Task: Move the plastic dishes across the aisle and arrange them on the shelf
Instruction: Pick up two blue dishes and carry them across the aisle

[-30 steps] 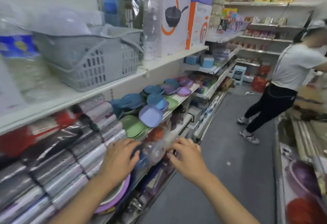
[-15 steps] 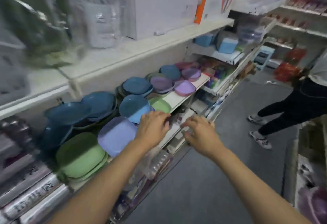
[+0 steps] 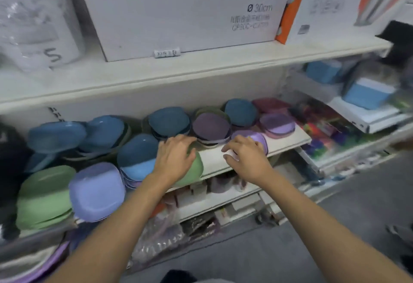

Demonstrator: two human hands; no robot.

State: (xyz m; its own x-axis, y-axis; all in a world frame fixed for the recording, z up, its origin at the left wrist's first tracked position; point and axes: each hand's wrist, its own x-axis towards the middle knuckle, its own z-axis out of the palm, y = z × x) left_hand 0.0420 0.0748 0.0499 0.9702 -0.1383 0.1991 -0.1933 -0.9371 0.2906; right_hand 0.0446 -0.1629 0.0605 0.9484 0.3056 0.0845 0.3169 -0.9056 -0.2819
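Left hand rests flat on the green dish, right hand beside it, fingers loosely spread, holding nothing, likely steadying stacks.

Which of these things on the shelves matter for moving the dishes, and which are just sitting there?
Part of the job:
- green dish under the left hand
- lilac dish at the right hand
- blue dishes and purple dishes stacked on the shelf

Just lying about:
- white pan box on the shelf above
- blue tubs further right
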